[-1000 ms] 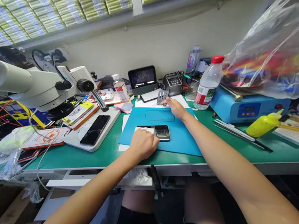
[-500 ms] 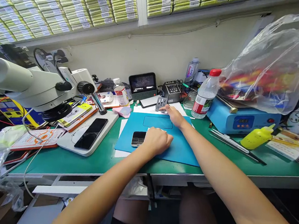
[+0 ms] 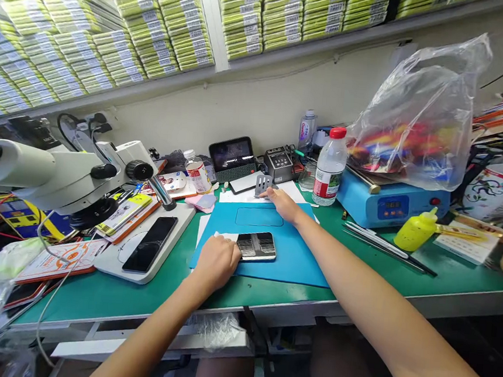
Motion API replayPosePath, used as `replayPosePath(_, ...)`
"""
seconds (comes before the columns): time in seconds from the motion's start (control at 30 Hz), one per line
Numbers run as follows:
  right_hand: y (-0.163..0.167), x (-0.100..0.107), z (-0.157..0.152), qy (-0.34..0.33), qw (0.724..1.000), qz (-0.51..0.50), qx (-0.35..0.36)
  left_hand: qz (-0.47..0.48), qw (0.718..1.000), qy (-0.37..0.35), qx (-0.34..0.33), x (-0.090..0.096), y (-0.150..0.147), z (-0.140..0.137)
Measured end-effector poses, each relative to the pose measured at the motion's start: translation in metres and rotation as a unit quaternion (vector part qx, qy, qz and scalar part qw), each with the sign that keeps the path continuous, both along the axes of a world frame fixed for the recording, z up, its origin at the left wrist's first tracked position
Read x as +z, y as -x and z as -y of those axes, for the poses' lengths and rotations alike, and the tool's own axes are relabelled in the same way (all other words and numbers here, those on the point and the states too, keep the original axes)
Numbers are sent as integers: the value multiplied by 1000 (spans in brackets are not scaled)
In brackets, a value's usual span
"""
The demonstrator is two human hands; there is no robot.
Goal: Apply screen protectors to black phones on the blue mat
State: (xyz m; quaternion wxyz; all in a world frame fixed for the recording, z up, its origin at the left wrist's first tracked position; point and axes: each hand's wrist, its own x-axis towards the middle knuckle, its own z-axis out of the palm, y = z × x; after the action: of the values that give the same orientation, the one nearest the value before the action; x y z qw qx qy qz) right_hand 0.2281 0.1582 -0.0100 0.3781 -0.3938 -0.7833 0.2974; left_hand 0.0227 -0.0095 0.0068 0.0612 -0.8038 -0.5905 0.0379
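Note:
A phone point(image 3: 257, 246) lies face up on a blue mat point(image 3: 298, 257), its dark screen reflecting pale stripes. At the phone's left end my left hand point(image 3: 219, 261) is closed in a fist. A bit of white material point(image 3: 228, 236) shows beside its knuckles; what the fingers hold is hidden. Toward the back of the mat my right hand point(image 3: 284, 204) is closed at the lower edge of a grey slotted piece point(image 3: 262, 185), which stands upright. A rounded rectangle outline is marked on the mat between the hands.
On the left, a microscope point(image 3: 59, 172) stands over a second phone point(image 3: 150, 244). To the right are a red-capped bottle point(image 3: 330, 169), a blue heating unit point(image 3: 391, 203), tweezers point(image 3: 383, 244) and a yellow squeeze bottle point(image 3: 415, 230). A small display device point(image 3: 232, 156) stands behind.
My left hand has moved left across the phone, from its right end to its left end, uncovering the screen. My right hand stays at the grey slotted piece. The camera view has shifted.

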Motion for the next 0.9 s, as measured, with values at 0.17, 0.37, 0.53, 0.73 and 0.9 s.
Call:
replayPosePath(0.17,0,-1,-1,-3,1000,-8,3,8,1000,5,-26,-3,-31,-1)
replayPosePath(0.37,1,-1,-2,-1,1000,-10,4,26,994,22,-101,-2,-75,-16)
replayPosePath(0.53,1,0,-3,-2,1000,-7,4,27,993,26,-115,2,-78,-34)
replayPosePath(0.73,0,0,-2,15,1000,-14,-5,6,996,27,-84,5,-46,-48)
replayPosePath(0.9,0,-1,-3,9,1000,3,-2,-18,999,40,-16,4,3,-32)
